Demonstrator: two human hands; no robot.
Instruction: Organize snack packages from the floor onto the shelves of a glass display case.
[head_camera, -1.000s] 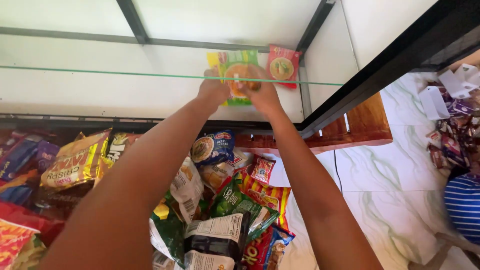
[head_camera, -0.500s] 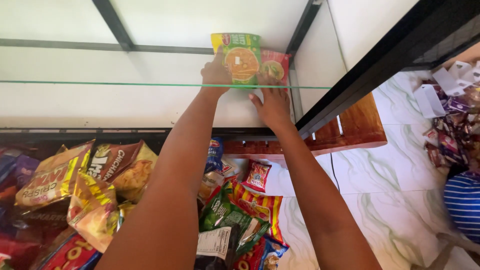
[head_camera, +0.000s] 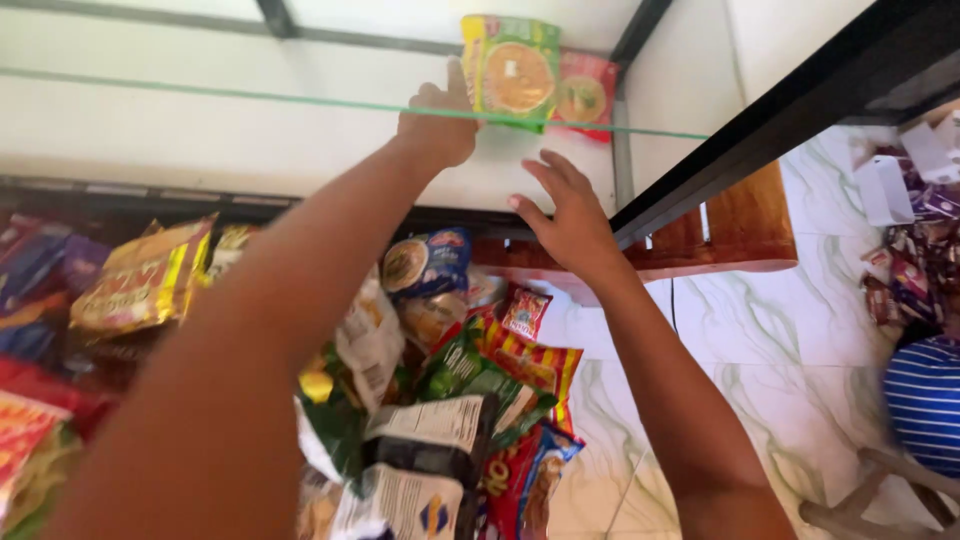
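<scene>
Gripping green-yellow foil noodle packet (head_camera: 512, 72) above glass shelf edge (head_camera: 300, 98), left hand (head_camera: 437, 125); right hand (head_camera: 568, 215) open below shelf, empty. Risk: upright packet topples onto red packet (head_camera: 587, 95) beside it.

Small shop. Indicated by: a glass shelf (head_camera: 300, 100) in a black-framed display case (head_camera: 760, 100); many snack packets (head_camera: 450, 400) heaped below; further packets and small boxes (head_camera: 910, 230) spread on the marble floor (head_camera: 780, 380).

Green-yellow packet (head_camera: 511, 72) beside red packet (head_camera: 585, 93) on shelf — colourful packets (head_camera: 440, 400) heaped below.
</scene>
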